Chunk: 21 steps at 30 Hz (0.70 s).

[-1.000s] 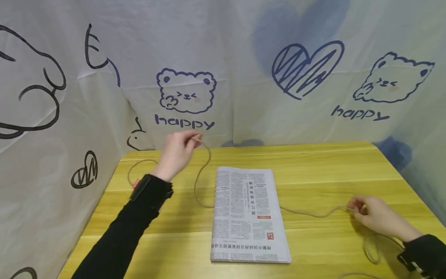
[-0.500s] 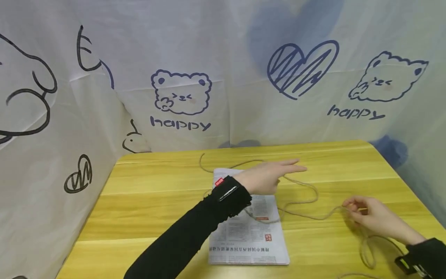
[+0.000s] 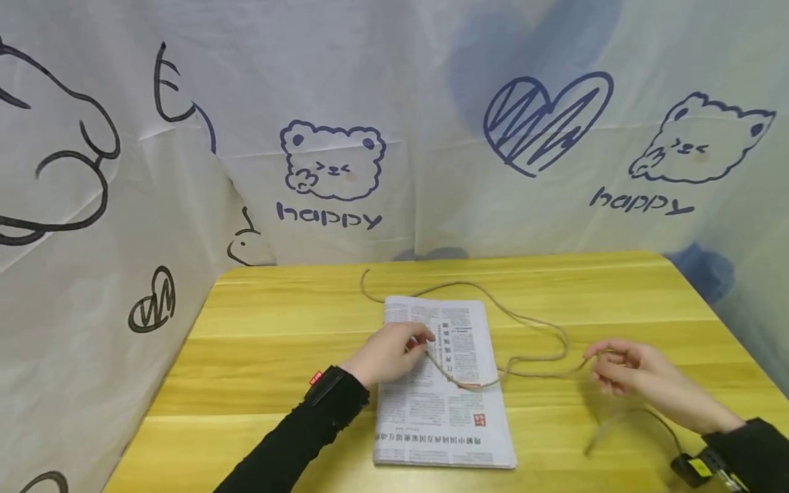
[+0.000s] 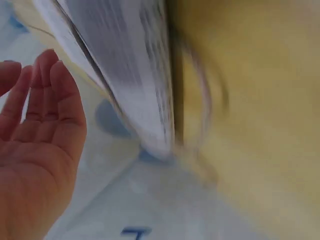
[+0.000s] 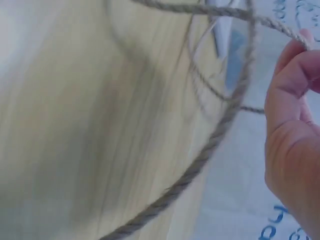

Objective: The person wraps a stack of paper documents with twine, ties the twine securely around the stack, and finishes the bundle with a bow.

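Note:
A folded newspaper stack (image 3: 453, 424) lies on the table, with jute rope (image 3: 471, 387) running across its top and out to its right. My left hand (image 3: 385, 352) is over the stack's left half, fingertips beside the rope. In the left wrist view, the fingers of the left hand (image 4: 42, 130) are loosely bent with no rope visible between them; a blurred rope loop (image 4: 206, 95) stands by the newspaper's edge. To the right of the stack my right hand (image 3: 644, 376) pinches the rope; the right wrist view shows the rope (image 5: 280, 27) reaching its fingertips.
Another stretch of rope (image 3: 524, 317) curves behind the stack to a free end at the upper left. A blurred rope tail (image 3: 607, 426) hangs below the right hand. White cloth (image 3: 431, 205) with drawings stands behind the yellow wooden table (image 3: 277, 383).
My left hand has carried rope rightward across the newspaper, let it go, and come back over the stack. The right hand has shifted slightly left, and its rope tail has moved.

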Each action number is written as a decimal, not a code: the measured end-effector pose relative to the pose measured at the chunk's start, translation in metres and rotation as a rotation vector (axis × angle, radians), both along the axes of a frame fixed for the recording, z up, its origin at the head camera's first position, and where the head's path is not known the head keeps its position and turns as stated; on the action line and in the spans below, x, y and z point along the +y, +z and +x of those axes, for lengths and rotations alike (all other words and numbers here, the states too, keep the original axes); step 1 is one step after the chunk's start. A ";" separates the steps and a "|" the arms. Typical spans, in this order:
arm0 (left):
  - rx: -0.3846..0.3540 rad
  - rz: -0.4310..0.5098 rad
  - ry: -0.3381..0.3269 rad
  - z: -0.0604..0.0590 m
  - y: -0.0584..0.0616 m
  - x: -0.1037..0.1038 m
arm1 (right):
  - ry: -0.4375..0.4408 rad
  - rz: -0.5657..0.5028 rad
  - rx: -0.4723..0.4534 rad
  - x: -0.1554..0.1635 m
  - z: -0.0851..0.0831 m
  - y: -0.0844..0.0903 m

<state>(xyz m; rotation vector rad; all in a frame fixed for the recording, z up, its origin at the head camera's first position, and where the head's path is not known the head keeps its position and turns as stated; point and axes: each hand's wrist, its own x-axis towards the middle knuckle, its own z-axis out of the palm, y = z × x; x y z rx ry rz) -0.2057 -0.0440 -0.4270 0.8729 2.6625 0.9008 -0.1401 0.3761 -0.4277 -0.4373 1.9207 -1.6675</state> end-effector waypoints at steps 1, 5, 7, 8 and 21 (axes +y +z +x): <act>-0.037 0.045 -0.004 0.003 -0.003 0.001 | 0.001 -0.033 -0.021 -0.004 -0.001 0.001; -0.198 0.185 -0.026 0.017 -0.009 0.013 | -0.021 -0.161 -0.068 -0.020 -0.006 0.005; -0.263 0.214 -0.038 0.023 -0.010 0.022 | -0.070 -0.205 -0.087 -0.030 -0.010 0.008; -0.288 0.222 -0.044 0.026 -0.010 0.028 | -0.097 -0.218 -0.096 -0.036 -0.012 0.010; -0.429 0.258 -0.186 0.045 -0.007 0.074 | -0.237 -0.354 -0.181 -0.090 -0.030 0.033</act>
